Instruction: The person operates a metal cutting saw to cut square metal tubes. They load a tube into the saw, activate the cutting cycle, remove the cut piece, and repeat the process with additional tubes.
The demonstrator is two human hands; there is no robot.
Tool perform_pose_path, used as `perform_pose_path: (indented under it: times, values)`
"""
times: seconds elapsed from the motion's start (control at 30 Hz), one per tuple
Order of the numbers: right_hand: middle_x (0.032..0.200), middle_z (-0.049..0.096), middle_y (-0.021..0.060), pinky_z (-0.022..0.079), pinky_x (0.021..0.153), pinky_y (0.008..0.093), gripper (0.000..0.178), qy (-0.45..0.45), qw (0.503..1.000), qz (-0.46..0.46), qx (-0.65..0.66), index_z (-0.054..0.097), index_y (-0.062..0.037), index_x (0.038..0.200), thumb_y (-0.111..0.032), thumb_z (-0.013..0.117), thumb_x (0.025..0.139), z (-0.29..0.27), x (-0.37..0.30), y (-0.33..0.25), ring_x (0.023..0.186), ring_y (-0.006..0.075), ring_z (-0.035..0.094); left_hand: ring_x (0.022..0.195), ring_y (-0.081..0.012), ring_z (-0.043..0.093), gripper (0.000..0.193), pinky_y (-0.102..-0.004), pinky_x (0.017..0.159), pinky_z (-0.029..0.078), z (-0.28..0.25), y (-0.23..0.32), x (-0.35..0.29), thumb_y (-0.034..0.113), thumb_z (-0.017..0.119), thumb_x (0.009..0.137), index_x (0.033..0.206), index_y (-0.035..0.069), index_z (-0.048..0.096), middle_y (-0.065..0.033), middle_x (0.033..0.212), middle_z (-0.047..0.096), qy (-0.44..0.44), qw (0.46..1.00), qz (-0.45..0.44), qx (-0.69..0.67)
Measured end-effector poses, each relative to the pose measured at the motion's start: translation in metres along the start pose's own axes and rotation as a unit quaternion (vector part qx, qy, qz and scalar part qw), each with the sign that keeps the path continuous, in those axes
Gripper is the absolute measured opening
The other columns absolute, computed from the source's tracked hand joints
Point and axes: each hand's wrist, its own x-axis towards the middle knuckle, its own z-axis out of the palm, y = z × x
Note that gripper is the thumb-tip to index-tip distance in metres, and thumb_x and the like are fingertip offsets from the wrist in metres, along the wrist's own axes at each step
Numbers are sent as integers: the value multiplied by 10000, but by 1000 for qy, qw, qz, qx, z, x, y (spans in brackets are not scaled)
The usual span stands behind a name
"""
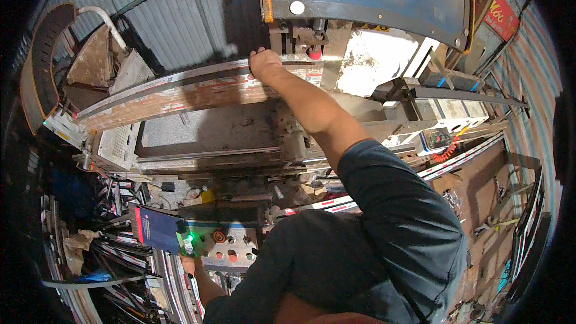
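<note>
Two hands are busy: the right hand (264,63) is closed over the top edge of a long rusty metal strip (180,93) lying across the machine bed (210,132), and the left hand (188,262) grips the lower edge of a control box (225,243) with coloured buttons. Fingers near the overhead mechanism risk a pinch if a button is pressed by accident.

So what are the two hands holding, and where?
The right hand grips the upper edge of the long rusty metal strip on the machine. The left hand rests at the control box, holding nothing clearly.
</note>
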Motion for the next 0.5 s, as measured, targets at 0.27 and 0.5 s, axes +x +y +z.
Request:
perform_pose_path:
  times: [0.27,0.5]
  values:
    - [1438,693,204,580,1078,474,373,10,999,-51,-10,704,-72,1364,-168,565,1032,4,3,-16,1325,348,682,738,-370,737,374,-510,566,527,2,-22,13,422,734,866,814,51,731,-150,794,741,167,943,179,225]
    - [1311,714,231,587,1046,497,351,72,991,-94,-62,668,-32,1260,-246,722,986,-12,-25,-9,1253,400,693,1056,-456,763,678,-541,892,613,-8,-11,-27,427,858,788,1299,44,630,-257,1168,775,12,964,-267,-9]
